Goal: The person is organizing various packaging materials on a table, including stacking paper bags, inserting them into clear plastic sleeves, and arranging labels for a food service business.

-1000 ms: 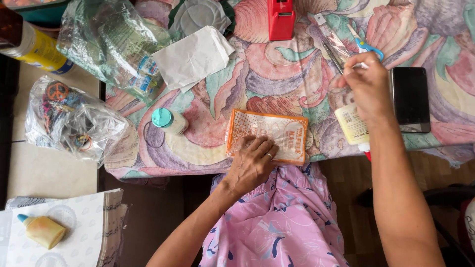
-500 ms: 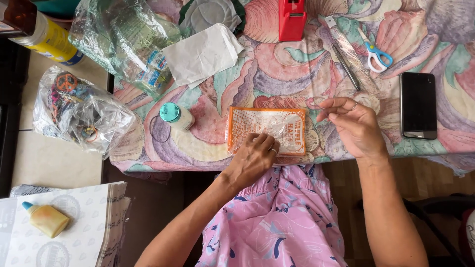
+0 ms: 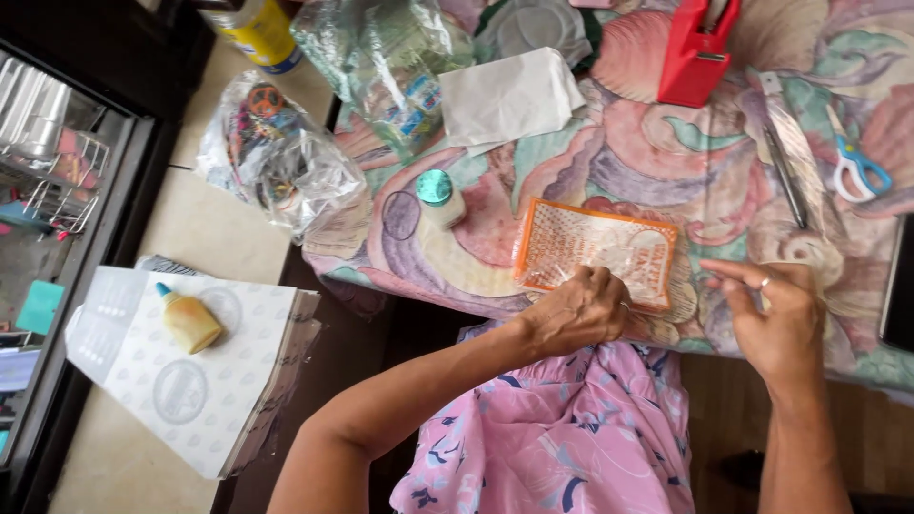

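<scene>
Compared with a second earlier, the right hand (image 3: 776, 319) has come back from the far right of the table to just beside the orange packet (image 3: 595, 249), fingers loosely curled, apparently pinching a thin clear strip, though this is hard to tell. Left hand (image 3: 576, 309) presses closed on the packet's near edge, at the table's front edge. Open cloth lies between the packet and the white paper (image 3: 509, 95); scissors (image 3: 857, 164) and red dispenser (image 3: 695, 52) sit well apart.

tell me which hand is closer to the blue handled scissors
Right. The right hand is at the table's near edge, below and a little left of the scissors. The left hand rests on the orange packet, much farther to the left.
</scene>
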